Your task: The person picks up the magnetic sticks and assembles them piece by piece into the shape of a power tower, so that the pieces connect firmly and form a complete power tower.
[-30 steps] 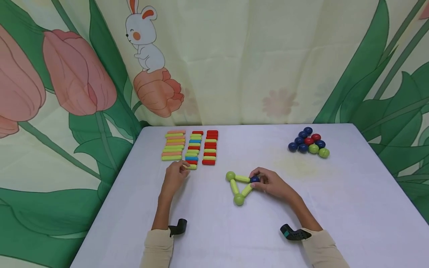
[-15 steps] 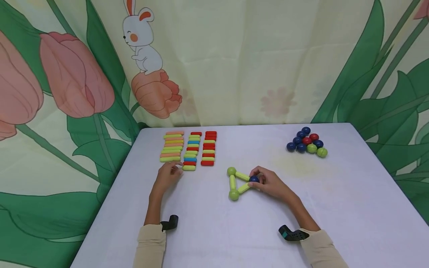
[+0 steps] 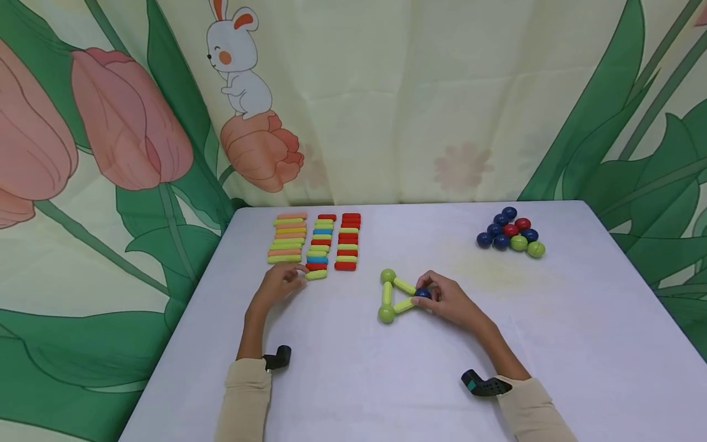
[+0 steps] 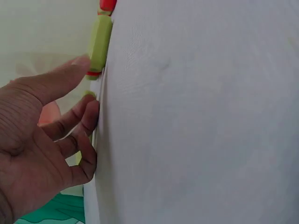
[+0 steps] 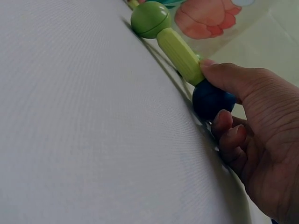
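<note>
In the head view, a triangle is joined from yellow-green sticks [image 3: 387,293] with a green ball [image 3: 388,275] at the far left corner, another green ball [image 3: 386,314] at the near left corner and a dark blue ball [image 3: 423,294] at the right. My right hand [image 3: 450,301] pinches that blue ball [image 5: 211,100] between thumb and fingers. My left hand [image 3: 278,283] lies beside the nearest yellow-green stick [image 3: 316,275] of the middle column. Its thumb tip is at the stick [image 4: 100,42] in the left wrist view, the fingers loosely bent and apart from the thumb; contact is unclear.
Three columns of coloured sticks [image 3: 347,238] lie at the back left of the white table [image 3: 342,368]. At the back right sits a cluster of blue, red and green balls [image 3: 510,230]. A printed curtain [image 3: 375,110] hangs behind the table.
My left hand drew left off the nearest stick, then came back beside it; that stick now lies slightly slanted. The triangle has turned about the blue ball, which my right hand still pinches.
</note>
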{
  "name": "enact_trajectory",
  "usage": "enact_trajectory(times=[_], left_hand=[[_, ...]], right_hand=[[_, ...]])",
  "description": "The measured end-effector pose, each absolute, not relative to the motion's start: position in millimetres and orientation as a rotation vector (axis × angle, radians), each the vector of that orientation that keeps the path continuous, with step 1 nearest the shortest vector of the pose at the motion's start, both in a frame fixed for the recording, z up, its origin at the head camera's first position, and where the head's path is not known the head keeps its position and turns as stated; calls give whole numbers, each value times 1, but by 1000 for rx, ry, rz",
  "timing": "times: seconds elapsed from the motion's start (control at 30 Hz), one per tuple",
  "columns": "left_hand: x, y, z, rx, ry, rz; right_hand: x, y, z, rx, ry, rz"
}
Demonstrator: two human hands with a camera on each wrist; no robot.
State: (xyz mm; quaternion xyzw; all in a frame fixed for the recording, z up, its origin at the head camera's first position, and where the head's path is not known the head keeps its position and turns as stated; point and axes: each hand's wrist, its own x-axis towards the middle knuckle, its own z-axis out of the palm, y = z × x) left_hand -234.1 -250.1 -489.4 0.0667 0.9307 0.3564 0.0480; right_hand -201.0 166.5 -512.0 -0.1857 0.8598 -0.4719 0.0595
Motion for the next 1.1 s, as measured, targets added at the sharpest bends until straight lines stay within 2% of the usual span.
enact_trajectory(times=[0.2, 0.6, 0.93, 1.1], left_hand=[[-234, -234, -487, 126, 2827, 985], [-230, -189, -468, 251, 2788, 742], [-227, -164, -468, 593, 2626, 901], [-236, -140, -474, 486, 2625, 1144]], right_hand=[[-200, 167, -512, -571, 2601, -1429], [-199, 167, -514, -559, 2609, -1469], [-196, 163, -518, -553, 2658, -1485], [-198, 164, -516, -478, 2714, -1478]])
